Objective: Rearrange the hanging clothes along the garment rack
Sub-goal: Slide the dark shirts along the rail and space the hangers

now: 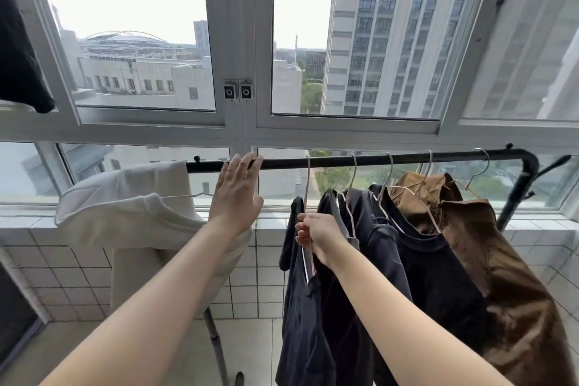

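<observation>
Left hand (237, 194), fingers spread, rests on the black tubular rail (407, 157); right hand (316, 236) pinches a thin wire hanger (307, 185) bearing a dark, limp garment (300, 307).

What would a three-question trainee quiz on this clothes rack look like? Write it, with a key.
1. True or false: the left hand rests open on the rack bar.
2. What does the right hand hold in its grip? A) the brown shirt B) the wire hanger of the leftmost dark garment C) the window latch
3. Fill in: the white garment hangs at the rack's ____ end.

Key: 1 true; 2 B, the hanger of the dark garment; 3 left.
</observation>
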Demonstrator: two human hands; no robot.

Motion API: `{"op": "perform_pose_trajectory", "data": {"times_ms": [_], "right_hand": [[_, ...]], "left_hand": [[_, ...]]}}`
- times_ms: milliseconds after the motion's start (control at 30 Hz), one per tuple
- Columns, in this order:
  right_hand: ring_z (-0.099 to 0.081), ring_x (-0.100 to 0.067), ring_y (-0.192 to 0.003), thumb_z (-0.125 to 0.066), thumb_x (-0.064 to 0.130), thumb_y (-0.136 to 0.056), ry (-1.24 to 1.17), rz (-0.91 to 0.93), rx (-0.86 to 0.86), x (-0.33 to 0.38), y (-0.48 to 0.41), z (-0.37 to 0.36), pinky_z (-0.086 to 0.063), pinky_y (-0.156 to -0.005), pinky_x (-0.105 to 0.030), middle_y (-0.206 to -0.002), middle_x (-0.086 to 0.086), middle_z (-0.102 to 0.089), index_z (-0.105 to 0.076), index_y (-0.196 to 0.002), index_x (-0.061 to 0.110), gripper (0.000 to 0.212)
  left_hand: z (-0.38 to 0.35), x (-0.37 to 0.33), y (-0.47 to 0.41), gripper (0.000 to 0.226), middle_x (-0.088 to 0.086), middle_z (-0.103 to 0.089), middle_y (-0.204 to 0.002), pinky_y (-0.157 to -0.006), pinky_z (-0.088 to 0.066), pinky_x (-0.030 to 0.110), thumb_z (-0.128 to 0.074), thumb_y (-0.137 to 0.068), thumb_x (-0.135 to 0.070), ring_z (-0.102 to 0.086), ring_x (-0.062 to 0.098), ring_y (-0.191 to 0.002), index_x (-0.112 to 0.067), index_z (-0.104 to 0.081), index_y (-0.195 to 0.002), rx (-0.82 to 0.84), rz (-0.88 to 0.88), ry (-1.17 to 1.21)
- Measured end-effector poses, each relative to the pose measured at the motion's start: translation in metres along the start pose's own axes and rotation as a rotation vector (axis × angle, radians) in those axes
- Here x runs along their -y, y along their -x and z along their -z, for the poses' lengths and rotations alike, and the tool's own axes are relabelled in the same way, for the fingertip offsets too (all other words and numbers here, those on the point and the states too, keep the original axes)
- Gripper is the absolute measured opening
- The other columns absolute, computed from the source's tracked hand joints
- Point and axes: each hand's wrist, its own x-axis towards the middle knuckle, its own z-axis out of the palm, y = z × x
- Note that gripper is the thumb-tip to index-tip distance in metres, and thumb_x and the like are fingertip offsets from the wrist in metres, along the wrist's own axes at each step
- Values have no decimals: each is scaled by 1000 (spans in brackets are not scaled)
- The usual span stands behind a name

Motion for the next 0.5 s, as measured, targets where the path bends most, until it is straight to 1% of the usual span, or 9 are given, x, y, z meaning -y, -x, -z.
{"op": "perform_pose_trajectory", "data": {"times_ms": [100,167,200,233,267,300,367,433,500], "right_hand": [[-51,-14,-60,-40,-1,-96,131,62,-18,-3,1,1,-52,-63,-23,-73,-7,-55,-55,-111,-6,23],[-55,-20,-75,-44,3,-94,317,139,-50,-2,5,1,-53,-81,-34,-87,-11,-58,-50,-127,-9,36],[-56,-23,-86,-45,6,-94,421,197,-72,0,9,-1,-49,-90,-41,-99,-14,-59,-46,-133,-6,40],[-56,-26,-99,-45,10,-94,509,266,-110,4,14,-2,-45,-95,-43,-116,-16,-56,-42,-137,-1,44],[-51,-26,-111,-46,13,-94,570,350,-147,9,17,-4,-43,-98,-40,-132,-14,-48,-39,-140,5,47],[-46,-24,-121,-48,14,-94,595,443,-173,12,19,-7,-38,-102,-35,-139,-12,-41,-37,-141,9,49],[-43,-21,-126,-49,12,-92,564,589,-178,16,20,-18,-34,-105,-28,-138,-9,-44,-42,-137,10,45],[-51,-18,-119,-49,10,-92,531,650,-122,13,22,-35,-39,-100,-25,-128,-7,-55,-52,-128,10,36],[-56,-16,-110,-50,9,-92,540,680,-47,4,29,-59,-44,-95,-24,-119,-5,-60,-57,-121,11,29]], "left_hand": [[3,1,7,79,-2,-4,-160,-119,7,35,-53,-86,-14,4,21,-147,-18,-8,-151,27,19,-8],[3,1,13,81,-3,2,-161,-119,7,34,-51,-87,-15,7,18,-147,-16,-3,-152,29,25,-1],[4,3,17,81,-2,2,-161,-120,5,33,-51,-88,-16,6,17,-147,-14,-2,-152,21,35,10],[6,3,20,80,0,0,-161,-119,2,33,-51,-88,-17,2,17,-148,-13,-3,-152,9,51,31],[8,3,23,80,3,-4,-160,-119,-2,32,-52,-88,-17,-3,17,-147,-11,-5,-151,-4,72,55],[12,4,27,79,4,-8,-160,-118,-7,33,-53,-87,-18,-9,18,-147,-10,-7,-151,-16,99,81],[24,7,34,74,5,-20,-157,-117,-17,36,-54,-87,-19,-20,21,-144,-12,-16,-150,-30,131,120],[39,14,40,62,4,-35,-149,-113,-24,39,-53,-87,-18,-32,24,-137,-15,-31,-145,-62,145,118],[57,26,48,48,3,-49,-139,-110,-29,42,-53,-87,-18,-41,26,-130,-18,-48,-134,-122,180,93]]}}
